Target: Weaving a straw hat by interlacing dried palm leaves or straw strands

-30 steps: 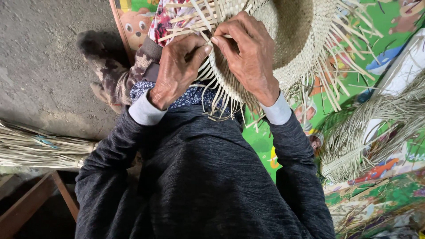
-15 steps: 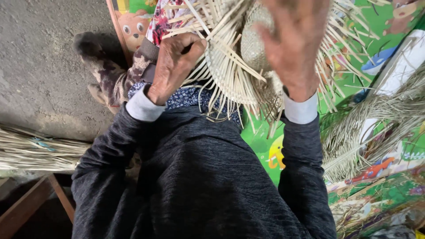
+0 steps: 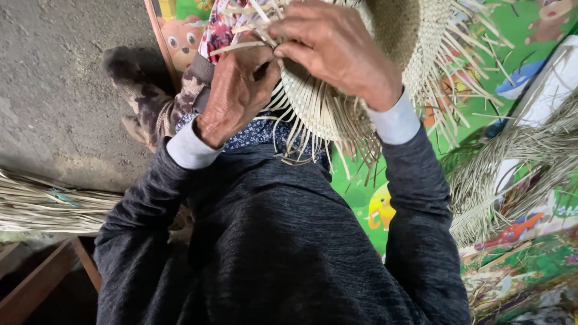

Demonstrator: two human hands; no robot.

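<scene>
Head view: since half a second ago the right hand (image 3: 337,51) has come back down from its raised position onto the woven hat (image 3: 385,66), pinching straw strands (image 3: 313,120) opposite the left hand (image 3: 238,90), which grips the rim. Weaving resumes. Hat crown, held at lap level, appears empty.

pale straw woven hat (image 3: 385,66) — dark grey sleeves (image 3: 421,204), light cuffs (image 3: 191,148) — green cartoon-animal mat (image 3: 512,48), floral fabric (image 3: 220,27), grey concrete floor (image 3: 54,90).
</scene>
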